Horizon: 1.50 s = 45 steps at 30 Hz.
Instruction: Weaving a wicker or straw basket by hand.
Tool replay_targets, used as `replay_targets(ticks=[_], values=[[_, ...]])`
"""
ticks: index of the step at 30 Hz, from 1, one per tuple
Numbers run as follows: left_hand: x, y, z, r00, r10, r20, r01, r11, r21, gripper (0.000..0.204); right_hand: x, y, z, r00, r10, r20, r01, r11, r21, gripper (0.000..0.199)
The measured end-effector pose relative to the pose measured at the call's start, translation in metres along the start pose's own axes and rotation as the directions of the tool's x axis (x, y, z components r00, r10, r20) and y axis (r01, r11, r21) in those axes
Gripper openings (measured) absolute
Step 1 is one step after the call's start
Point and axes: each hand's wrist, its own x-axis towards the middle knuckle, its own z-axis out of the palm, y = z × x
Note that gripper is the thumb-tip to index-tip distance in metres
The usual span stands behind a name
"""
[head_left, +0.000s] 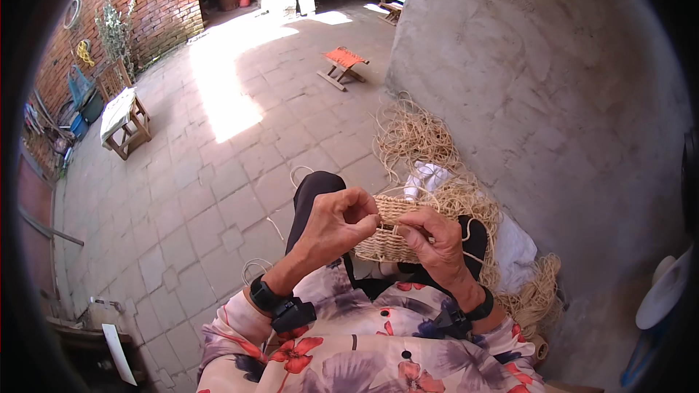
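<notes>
Basketwork (380, 249), pale and ropy in tight, ridged rows, sits at the person's lap between the two hands. I see the left hand (338, 220) at its left side, thumb and forefinger curled into a ring, tips almost meeting; I cannot tell whether they grip anything. The right hand (437, 249) has thumb and forefinger pinched on a thin strand (395, 229). To work this well, I would keep the pull even and seat the strand snugly against its neighbouring row. Springy, tangled cord (422, 137) heaps beside a rough grey wall (524, 102).
</notes>
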Motion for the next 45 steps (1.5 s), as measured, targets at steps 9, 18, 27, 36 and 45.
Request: replay_targets(ticks=[9, 18, 27, 36, 45], values=[[-0.009, -0.082, 0.033, 0.986, 0.146, 0.077, -0.165, 0.875, 0.455, 0.013, -0.011, 0.042, 0.004, 0.984, -0.009, 0.175, 0.095, 0.868, -0.487, 0.010], [-0.012, -0.087, 0.038, 0.975, 0.217, 0.046, -0.211, 0.844, 0.494, 0.011, -0.012, 0.052, 0.039, 0.962, 0.157, 0.223, 0.030, 0.753, -0.658, 0.007], [-0.014, -0.092, 0.038, 0.941, 0.314, 0.127, -0.325, 0.735, 0.595, 0.012, -0.014, 0.051, 0.034, 0.777, 0.561, 0.286, -0.484, 0.823, -0.299, 0.018], [-0.008, -0.093, 0.028, 0.891, 0.366, 0.269, -0.454, 0.680, 0.576, 0.027, -0.018, 0.043, 0.037, 0.525, 0.743, 0.415, -0.840, 0.377, 0.390, 0.016], [-0.029, -0.094, 0.033, 0.949, 0.275, 0.156, -0.315, 0.770, 0.555, 0.023, -0.024, 0.045, 0.041, 0.962, 0.182, 0.201, 0.009, 0.720, -0.693, 0.011]])
